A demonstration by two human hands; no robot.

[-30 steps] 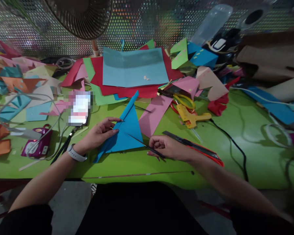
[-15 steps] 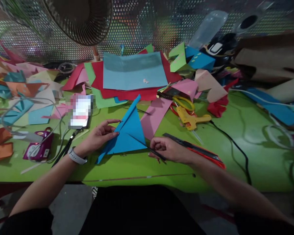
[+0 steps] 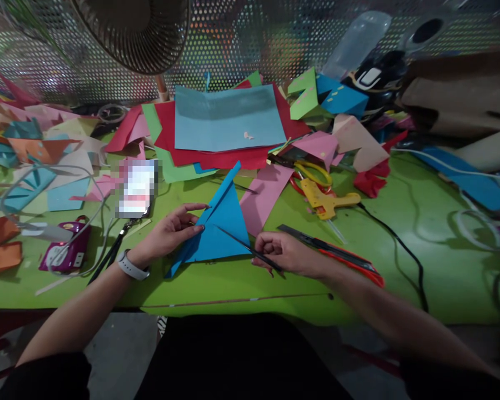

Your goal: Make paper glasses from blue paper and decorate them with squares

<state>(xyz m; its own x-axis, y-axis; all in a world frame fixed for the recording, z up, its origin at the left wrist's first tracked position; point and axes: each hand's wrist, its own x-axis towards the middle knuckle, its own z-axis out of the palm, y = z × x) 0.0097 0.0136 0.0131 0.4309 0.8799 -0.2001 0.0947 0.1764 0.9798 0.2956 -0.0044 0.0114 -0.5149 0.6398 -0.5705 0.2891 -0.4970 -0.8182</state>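
Note:
A folded blue paper (image 3: 225, 236), roughly triangular with a narrow folded strip along its left edge, lies on the green table (image 3: 241, 286). My left hand (image 3: 173, 230) pinches that strip between thumb and fingers. On the right, my right hand (image 3: 281, 253) is closed round a thin dark tool (image 3: 266, 261), which looks like tweezers or narrow scissors. Its long tip reaches left across the blue paper to about the middle. Just beyond the paper's right side lies a pink sheet (image 3: 264, 200).
A cutter with orange edges (image 3: 350, 261) lies right of my right hand. Behind it are a yellow glue gun (image 3: 325, 203) and its black cable. A phone (image 3: 137, 186) and a purple box (image 3: 69, 247) are at left. Stacked paper (image 3: 229, 122) stands behind, under a fan (image 3: 137, 33).
Both hands and the blue paper are almost still. The view has shifted very slightly.

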